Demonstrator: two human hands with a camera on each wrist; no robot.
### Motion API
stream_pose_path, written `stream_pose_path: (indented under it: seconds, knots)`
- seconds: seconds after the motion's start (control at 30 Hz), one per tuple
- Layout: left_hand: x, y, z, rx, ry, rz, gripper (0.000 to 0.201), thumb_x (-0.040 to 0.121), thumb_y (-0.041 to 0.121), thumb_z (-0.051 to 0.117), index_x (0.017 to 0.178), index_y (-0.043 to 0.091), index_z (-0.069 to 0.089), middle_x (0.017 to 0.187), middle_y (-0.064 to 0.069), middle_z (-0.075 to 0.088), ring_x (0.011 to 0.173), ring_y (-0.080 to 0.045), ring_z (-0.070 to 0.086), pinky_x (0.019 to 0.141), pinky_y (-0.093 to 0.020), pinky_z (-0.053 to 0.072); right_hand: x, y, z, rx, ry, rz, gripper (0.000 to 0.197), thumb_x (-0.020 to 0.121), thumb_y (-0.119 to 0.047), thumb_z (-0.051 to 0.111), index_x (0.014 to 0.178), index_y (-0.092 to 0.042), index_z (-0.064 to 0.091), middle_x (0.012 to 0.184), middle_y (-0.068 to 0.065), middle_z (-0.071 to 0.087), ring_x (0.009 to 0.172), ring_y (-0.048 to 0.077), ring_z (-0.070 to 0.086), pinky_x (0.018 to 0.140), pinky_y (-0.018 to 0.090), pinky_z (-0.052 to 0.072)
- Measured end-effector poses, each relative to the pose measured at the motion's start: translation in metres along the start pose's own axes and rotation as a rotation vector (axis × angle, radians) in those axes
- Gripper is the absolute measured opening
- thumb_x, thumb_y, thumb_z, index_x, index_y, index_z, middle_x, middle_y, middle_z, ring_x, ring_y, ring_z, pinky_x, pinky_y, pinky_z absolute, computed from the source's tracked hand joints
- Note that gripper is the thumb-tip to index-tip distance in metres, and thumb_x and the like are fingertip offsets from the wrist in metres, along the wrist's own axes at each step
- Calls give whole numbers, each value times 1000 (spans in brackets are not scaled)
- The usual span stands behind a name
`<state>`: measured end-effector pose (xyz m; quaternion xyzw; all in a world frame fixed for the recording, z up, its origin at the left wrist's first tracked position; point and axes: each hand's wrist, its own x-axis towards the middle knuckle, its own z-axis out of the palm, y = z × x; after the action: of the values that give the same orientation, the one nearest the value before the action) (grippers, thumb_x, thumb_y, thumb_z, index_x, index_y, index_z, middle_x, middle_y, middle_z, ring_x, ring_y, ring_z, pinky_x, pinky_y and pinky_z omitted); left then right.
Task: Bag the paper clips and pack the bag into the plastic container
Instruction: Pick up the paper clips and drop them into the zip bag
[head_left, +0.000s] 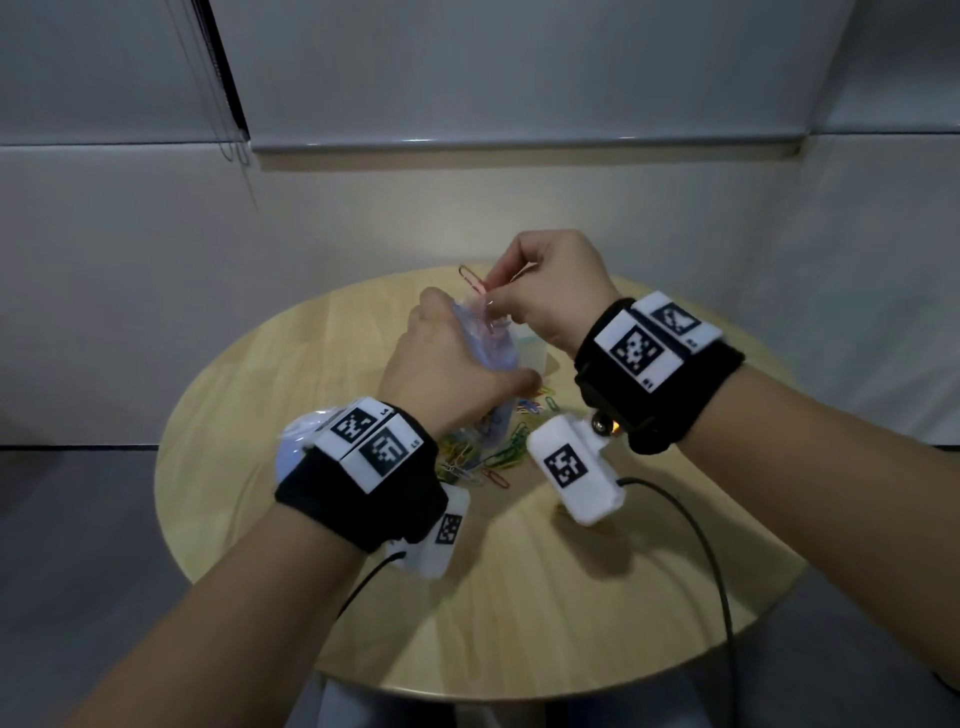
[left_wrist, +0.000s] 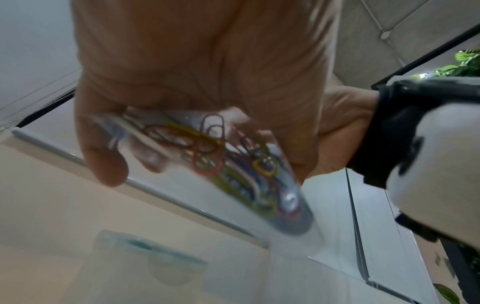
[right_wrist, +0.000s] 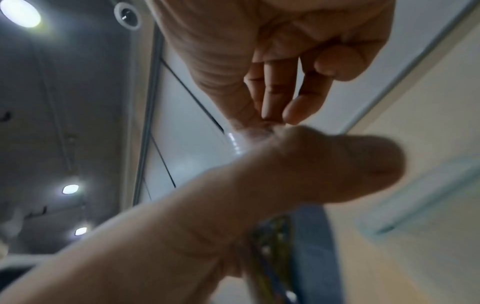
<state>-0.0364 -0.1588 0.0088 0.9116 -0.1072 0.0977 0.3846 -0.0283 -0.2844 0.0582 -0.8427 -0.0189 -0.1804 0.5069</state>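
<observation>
Left side first: the left hand (head_left: 447, 364) is up over the round wooden tabletop (head_left: 519, 597), fingers curled round a clear plastic bag (head_left: 491, 343) with the thumb clamping it from the near side. From the head view you mostly get the back of the hand, so the grip itself is hidden there. The left wrist view shows it better: the bag (left_wrist: 233, 164) runs across the palm with a tangle of red, yellow and blue clips already inside, though it's pretty smeared with motion blur and I can't count them.

Under the hands, a loose pile of coloured paper clips (head_left: 483, 457) lies on the tabletop, half covered by the left wrist strap and the white camera block (head_left: 576, 467) on the right wrist.

Just above the bag's mouth, a pink paper clip (head_left: 475, 283) is pinched in the right hand (head_left: 550, 291), thumb and first fingers pressed together on it, the rest tucked in. In the right wrist view the clip itself is too small and blurry to make out; you just see fingertips (right_wrist: 293, 113) meeting at the bag's edge.

The plastic container (head_left: 532, 353) sits on the tabletop behind the hands, mostly blocked. Only a pale corner with a teal-ish rim shows. It's a hazy see-through shape (left_wrist: 148, 253) in the left wrist view.
</observation>
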Motion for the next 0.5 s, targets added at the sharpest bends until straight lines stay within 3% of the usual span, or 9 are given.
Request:
stream_pose_path:
  seconds: [0.07, 0.17, 0.27, 0.33, 0.43, 0.5]
  knots:
    - [2, -1, -2, 40, 31, 16, 80, 48, 54, 83, 102, 17, 36, 102, -3, 48, 91, -23, 57, 63, -34, 45, -3, 4, -2, -105, -70, -15, 18, 53, -6, 81, 56, -15, 65, 61, 3, 68, 60, 17, 63, 62, 37, 54]
    - [2, -5, -2, 57, 26, 34, 83, 48, 54, 83, 105, 17, 36, 106, -4, 48, 96, -25, 57, 74, -41, 53, -9, -3, -13, -188, -288, -28, 9, 69, -12, 80, 66, -9, 72, 57, 0, 67, 39, 1, 51, 45, 21, 42]
    - [-2, -5, 2, -11, -1, 43, 82, 45, 54, 82, 103, 19, 36, 107, -3, 50, 96, -23, 58, 69, -36, 50, -13, -11, -19, -329, -464, -20, 13, 84, -19, 66, 80, -10, 75, 70, 2, 71, 39, 9, 48, 48, 21, 38]
    - [-3, -3, 4, -49, -17, 47, 80, 45, 53, 82, 102, 20, 37, 106, -1, 51, 94, -19, 58, 62, -29, 43, -15, -12, -18, -334, -545, 11, 17, 88, -15, 59, 81, -10, 74, 76, 5, 71, 36, 10, 46, 46, 22, 35]
    - [-3, -3, -3, -98, -33, 28, 77, 50, 52, 84, 104, 18, 40, 104, -2, 56, 88, -16, 59, 57, -27, 40, -11, -11, -23, -126, -404, 28, 15, 83, -5, 61, 79, -14, 72, 75, 4, 72, 32, 12, 38, 37, 18, 30]
    - [-1, -9, -10, -128, -18, -3, 74, 53, 48, 86, 104, 17, 41, 102, -1, 59, 84, -12, 60, 56, -26, 40, -6, -4, -36, -40, -265, 15, 11, 82, -5, 62, 84, -12, 70, 77, 6, 73, 35, 14, 43, 36, 17, 32]
